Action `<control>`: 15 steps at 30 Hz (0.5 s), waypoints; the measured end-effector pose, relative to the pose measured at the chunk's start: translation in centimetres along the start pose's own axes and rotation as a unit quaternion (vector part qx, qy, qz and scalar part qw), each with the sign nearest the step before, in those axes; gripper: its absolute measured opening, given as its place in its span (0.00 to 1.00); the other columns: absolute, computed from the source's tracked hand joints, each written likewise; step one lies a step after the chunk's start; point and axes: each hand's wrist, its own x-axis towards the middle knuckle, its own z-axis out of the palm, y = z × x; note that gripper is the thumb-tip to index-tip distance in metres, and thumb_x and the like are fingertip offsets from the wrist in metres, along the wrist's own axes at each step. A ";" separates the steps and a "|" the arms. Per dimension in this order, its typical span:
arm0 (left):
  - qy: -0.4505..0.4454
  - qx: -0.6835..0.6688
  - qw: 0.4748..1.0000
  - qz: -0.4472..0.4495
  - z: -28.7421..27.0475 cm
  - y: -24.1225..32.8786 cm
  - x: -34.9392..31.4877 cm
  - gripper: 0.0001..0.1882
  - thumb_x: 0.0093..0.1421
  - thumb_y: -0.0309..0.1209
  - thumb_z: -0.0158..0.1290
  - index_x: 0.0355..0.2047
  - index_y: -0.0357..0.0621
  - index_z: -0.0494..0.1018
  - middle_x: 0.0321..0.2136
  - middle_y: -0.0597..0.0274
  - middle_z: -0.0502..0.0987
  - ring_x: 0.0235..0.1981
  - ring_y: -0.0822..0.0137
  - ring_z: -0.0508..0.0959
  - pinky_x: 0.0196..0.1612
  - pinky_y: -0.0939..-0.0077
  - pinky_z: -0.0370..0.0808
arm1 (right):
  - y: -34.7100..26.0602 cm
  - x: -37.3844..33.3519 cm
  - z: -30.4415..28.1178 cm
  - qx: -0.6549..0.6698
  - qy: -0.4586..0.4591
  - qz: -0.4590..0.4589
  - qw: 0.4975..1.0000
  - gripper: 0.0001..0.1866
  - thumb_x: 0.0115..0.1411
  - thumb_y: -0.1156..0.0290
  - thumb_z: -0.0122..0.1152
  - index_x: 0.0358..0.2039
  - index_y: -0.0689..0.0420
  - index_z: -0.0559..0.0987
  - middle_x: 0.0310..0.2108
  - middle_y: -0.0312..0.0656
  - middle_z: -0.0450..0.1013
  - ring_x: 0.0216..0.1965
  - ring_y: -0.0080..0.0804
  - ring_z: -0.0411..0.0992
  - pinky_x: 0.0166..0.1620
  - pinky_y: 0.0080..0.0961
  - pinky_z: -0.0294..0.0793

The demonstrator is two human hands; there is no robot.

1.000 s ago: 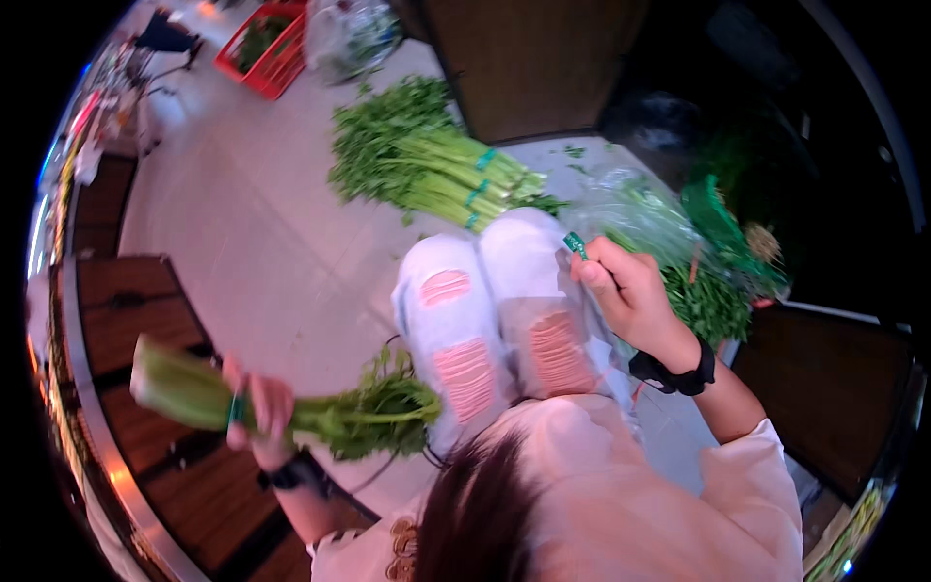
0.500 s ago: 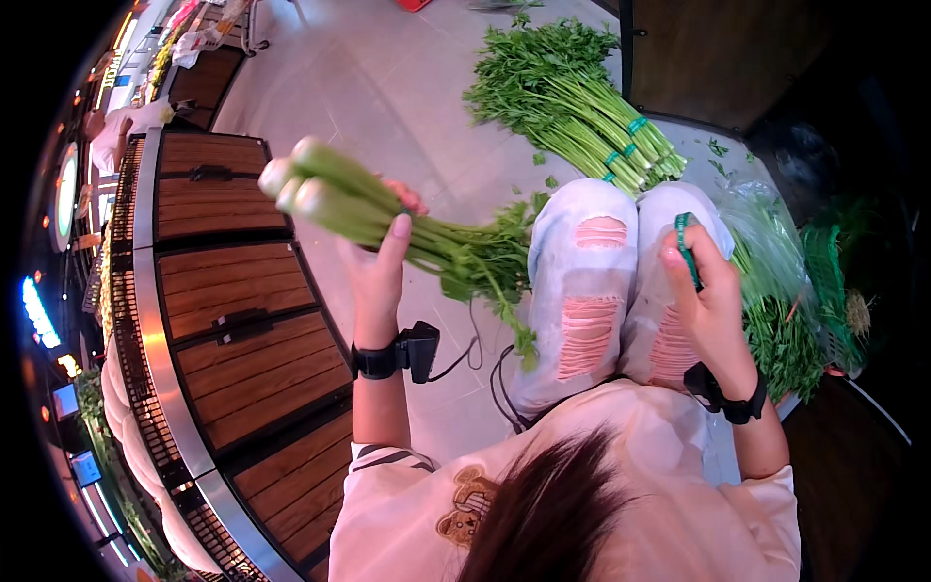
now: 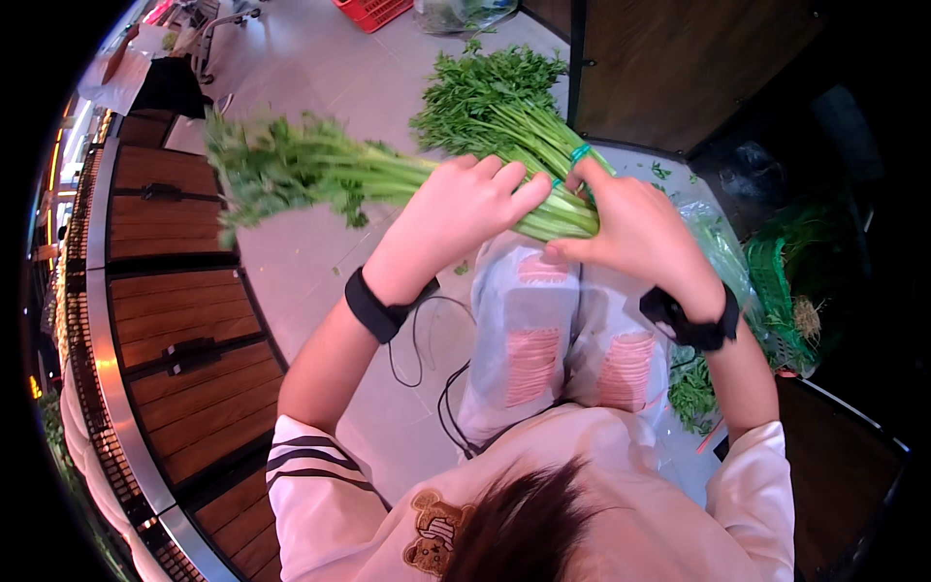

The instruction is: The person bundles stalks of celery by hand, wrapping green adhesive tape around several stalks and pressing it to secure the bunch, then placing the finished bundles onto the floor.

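Note:
A bunch of leafy celery (image 3: 388,175) lies across in front of my knees, its leaves to the left and its pale stalk bases to the right. My left hand (image 3: 470,218) is closed over the middle of its stalks from above. My right hand (image 3: 635,223) wraps the base end, thumb on the near side and fingers on the far side. A bit of green tie (image 3: 557,182) shows between my hands; whether it goes round this bunch I cannot tell. Just behind, partly covered by my hands, more celery (image 3: 495,87) lies on the floor, with a green band (image 3: 580,153) on its stalks.
Wooden-fronted cabinets (image 3: 184,310) line the left, and a dark wood panel (image 3: 669,73) stands at far right. By my right leg are a clear plastic bag (image 3: 713,233) and a green basket (image 3: 776,291). A red basket (image 3: 373,12) sits at the far edge. Cables hang near my left wrist.
The celery bunch has swung round, so its bases now point right instead of left. My right hand, which held a green tie apart from it, has come to its base. The view has shifted.

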 end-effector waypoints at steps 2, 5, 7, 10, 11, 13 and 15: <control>0.003 0.045 0.998 0.044 1.3 -1.5 2.4 0.17 0.49 0.28 0.51 0.42 0.50 0.70 0.26 0.70 0.69 0.31 0.69 0.75 0.35 0.74 0.74 | 3.4 2.2 0.7 0.039 -0.009 -0.020 0.999 0.36 0.40 0.50 0.72 0.41 0.66 0.74 0.26 0.54 0.76 0.28 0.49 0.76 0.34 0.38 0.74; 0.124 0.035 0.990 0.057 6.0 -5.3 5.3 0.18 0.49 0.27 0.51 0.43 0.50 0.71 0.28 0.67 0.71 0.34 0.66 0.75 0.42 0.71 0.73 | 9.4 4.9 1.4 0.158 -0.024 0.007 0.987 0.37 0.42 0.51 0.72 0.43 0.70 0.73 0.24 0.51 0.75 0.26 0.38 0.75 0.33 0.31 0.73; 0.111 0.022 0.994 -0.009 10.2 -9.4 6.4 0.16 0.49 0.26 0.50 0.41 0.46 0.71 0.30 0.64 0.71 0.36 0.63 0.74 0.47 0.69 0.72 | 12.8 6.1 2.7 0.196 -0.063 0.045 0.978 0.39 0.44 0.52 0.72 0.47 0.71 0.72 0.23 0.47 0.73 0.25 0.29 0.73 0.32 0.26 0.72; 0.078 0.053 0.994 0.051 18.1 -11.5 8.2 0.11 0.50 0.27 0.50 0.36 0.47 0.68 0.31 0.65 0.71 0.38 0.65 0.73 0.47 0.71 0.70 | 18.1 7.5 8.8 0.237 0.010 0.087 0.968 0.29 0.48 0.55 0.71 0.43 0.62 0.72 0.27 0.39 0.73 0.27 0.22 0.69 0.31 0.23 0.70; 0.054 0.068 0.994 0.063 20.9 -11.5 7.9 0.09 0.51 0.28 0.49 0.35 0.48 0.67 0.31 0.66 0.70 0.39 0.67 0.73 0.47 0.73 0.69 | 18.3 8.1 10.7 0.162 -0.009 0.121 0.979 0.30 0.48 0.53 0.72 0.44 0.62 0.72 0.25 0.44 0.74 0.24 0.27 0.71 0.30 0.26 0.71; 0.031 0.059 0.996 0.063 26.8 -11.7 7.2 0.10 0.53 0.28 0.48 0.37 0.49 0.66 0.34 0.67 0.70 0.41 0.68 0.72 0.49 0.73 0.68 | 19.3 8.8 15.3 0.030 0.035 0.108 0.993 0.31 0.49 0.51 0.69 0.43 0.61 0.70 0.27 0.55 0.76 0.26 0.48 0.76 0.30 0.38 0.74; 0.023 0.032 0.995 0.091 32.5 -12.3 6.0 0.13 0.53 0.29 0.48 0.41 0.49 0.67 0.38 0.65 0.70 0.43 0.67 0.71 0.50 0.73 0.67 | 21.0 9.7 20.4 -0.034 0.056 0.086 0.994 0.27 0.51 0.54 0.66 0.41 0.59 0.66 0.26 0.53 0.75 0.26 0.53 0.75 0.28 0.44 0.75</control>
